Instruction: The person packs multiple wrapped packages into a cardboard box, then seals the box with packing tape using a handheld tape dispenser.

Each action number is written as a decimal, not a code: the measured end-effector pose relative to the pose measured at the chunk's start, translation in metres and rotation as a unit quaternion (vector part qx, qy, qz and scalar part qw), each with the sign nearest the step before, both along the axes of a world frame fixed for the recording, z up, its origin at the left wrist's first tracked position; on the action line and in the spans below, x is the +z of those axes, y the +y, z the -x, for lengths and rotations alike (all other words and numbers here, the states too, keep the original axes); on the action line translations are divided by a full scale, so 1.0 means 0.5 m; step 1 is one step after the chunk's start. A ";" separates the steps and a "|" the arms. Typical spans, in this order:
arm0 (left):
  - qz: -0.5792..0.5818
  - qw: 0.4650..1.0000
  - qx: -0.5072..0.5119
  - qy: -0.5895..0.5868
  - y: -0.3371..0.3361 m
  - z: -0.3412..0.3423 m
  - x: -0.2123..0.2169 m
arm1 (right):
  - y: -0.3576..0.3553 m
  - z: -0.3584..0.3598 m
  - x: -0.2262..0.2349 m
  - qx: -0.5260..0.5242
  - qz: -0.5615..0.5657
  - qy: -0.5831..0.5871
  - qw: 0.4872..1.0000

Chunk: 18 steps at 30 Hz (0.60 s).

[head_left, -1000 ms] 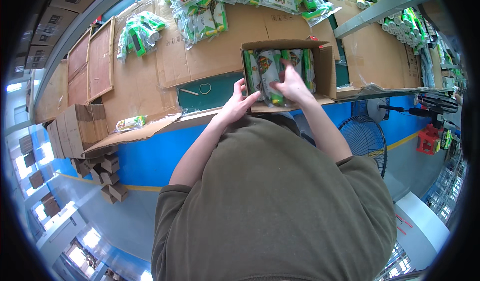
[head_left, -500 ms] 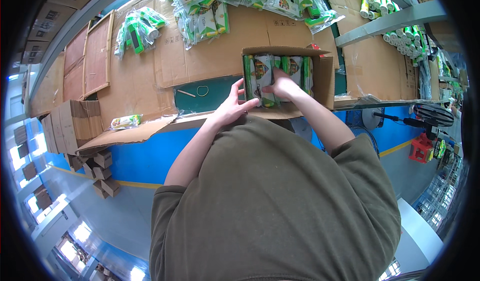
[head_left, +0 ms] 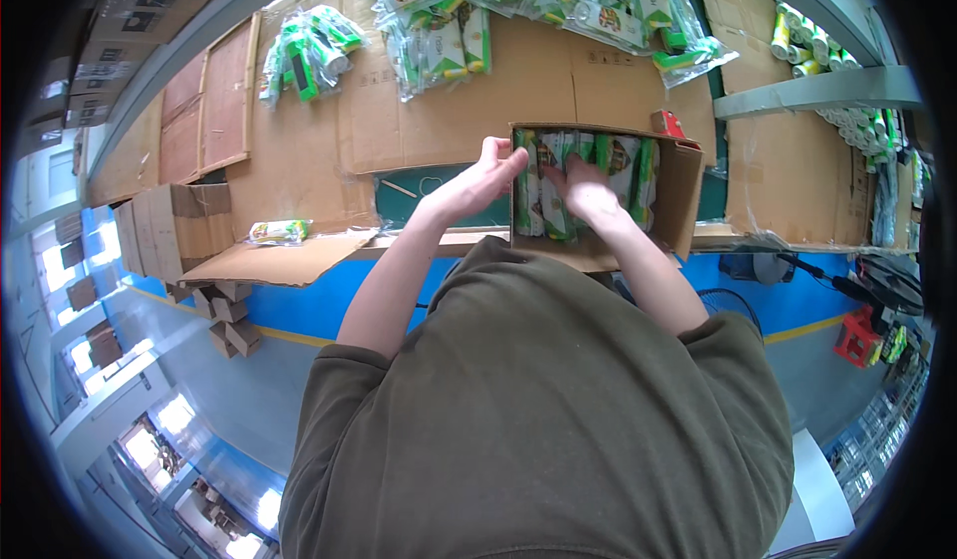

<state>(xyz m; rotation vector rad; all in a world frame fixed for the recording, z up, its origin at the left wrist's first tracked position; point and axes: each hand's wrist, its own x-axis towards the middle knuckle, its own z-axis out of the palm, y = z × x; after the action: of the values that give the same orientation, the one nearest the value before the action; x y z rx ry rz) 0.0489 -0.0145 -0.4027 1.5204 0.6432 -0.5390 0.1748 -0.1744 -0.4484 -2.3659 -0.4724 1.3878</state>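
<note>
An open cardboard box (head_left: 680, 195) stands tilted toward me at the table's front edge. Several green-and-white packets in clear plastic (head_left: 620, 175) stand side by side inside it. At the box's left wall is my left hand (head_left: 483, 182), its thumb over the rim and its fingers along the outside, closed on the cardboard. My right hand (head_left: 590, 198) reaches down into the box. Its thumb and fingers close about a packet near the middle; the fingertips are partly hidden between packets.
Bagged green-and-white packets (head_left: 439, 51) pile up at the back, with a smaller group (head_left: 307, 51) to their left. One packet (head_left: 279, 232) lies at front left beside flattened cartons (head_left: 179, 225). A metal beam (head_left: 812, 93) crosses at right. A red object (head_left: 666, 123) sits behind the box.
My left hand has gone from the box's near left corner up along its left wall. The box is tilted more toward me. My right hand stays among the packets.
</note>
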 end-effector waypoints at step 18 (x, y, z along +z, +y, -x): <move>-0.173 0.907 0.383 0.001 0.369 -0.036 -0.274 | -0.177 -0.020 0.089 -0.036 -0.040 -0.073 0.996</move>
<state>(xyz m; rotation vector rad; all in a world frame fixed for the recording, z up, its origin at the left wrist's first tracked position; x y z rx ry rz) 0.0671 0.1701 -0.5399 1.4350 1.3058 0.1900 0.1849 -0.2630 -0.4036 -2.4049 -0.4671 1.1489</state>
